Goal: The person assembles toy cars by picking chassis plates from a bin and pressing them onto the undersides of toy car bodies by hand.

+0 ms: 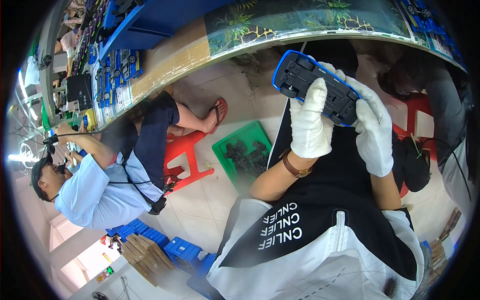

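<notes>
A blue toy car [327,92] is held up before me, its black underside with wheels facing me. My left hand [311,122], in a white glove, grips its lower side with the thumb lying across the chassis. My right hand [374,127], also white-gloved, closes round the other end of the car, fingers along its far edge. The blue body shows only as a rim around the black base; its top is hidden from me.
A work table [175,65] with a patterned mat [305,25] runs across the top. Blue toy cars [117,70] stand on it at left. A green tray [220,145] of black parts lies on the floor. A co-worker [95,185] sits left by a red stool [187,160]; another person [435,95] is at right.
</notes>
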The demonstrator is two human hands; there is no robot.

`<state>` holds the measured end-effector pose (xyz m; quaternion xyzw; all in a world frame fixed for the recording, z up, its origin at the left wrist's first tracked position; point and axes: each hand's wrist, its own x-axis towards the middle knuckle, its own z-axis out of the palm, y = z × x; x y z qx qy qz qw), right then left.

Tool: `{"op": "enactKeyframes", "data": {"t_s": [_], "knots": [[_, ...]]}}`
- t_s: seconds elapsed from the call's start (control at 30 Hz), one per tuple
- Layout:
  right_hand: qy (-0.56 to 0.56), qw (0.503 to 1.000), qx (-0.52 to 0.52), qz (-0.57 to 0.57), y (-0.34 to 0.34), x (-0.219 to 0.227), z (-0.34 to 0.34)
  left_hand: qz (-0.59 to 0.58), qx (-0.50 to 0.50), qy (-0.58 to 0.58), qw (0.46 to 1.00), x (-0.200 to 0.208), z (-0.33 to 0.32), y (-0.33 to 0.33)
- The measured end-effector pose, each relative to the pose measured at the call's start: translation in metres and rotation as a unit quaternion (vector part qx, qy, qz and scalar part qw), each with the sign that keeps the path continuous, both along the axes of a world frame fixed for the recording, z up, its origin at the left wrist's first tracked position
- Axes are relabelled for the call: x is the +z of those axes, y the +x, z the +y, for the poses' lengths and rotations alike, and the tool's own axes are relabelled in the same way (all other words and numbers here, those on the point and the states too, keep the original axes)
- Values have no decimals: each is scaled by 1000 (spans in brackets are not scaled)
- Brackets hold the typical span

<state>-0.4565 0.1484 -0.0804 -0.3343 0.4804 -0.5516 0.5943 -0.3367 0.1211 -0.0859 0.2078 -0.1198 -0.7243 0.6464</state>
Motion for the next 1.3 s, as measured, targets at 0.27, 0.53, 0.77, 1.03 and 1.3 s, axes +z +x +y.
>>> {"op": "enactKeyframes", "data": {"t_s": [0.27, 0.53, 0.77, 1.03, 1.3], "knots": [[-19, 1000, -11, -21, 0, -4, 1, -47, -5, 11, 999, -3, 1, -2], [-49, 999, 15, -8, -4, -5, -1, -59, 8, -29, 998, -6, 1, -2], [-20, 999, 24, 30, -5, 6, -4, 2, -22, 5, 1000, -9, -4, -1], [-59, 995, 55, 52, -7, 5, -4, -84, -5, -15, 996, -6, -4, 4], [-49, 996, 61, 49, -13, 1, -5, -34, -20, -21, 999, -5, -7, 1]]}}
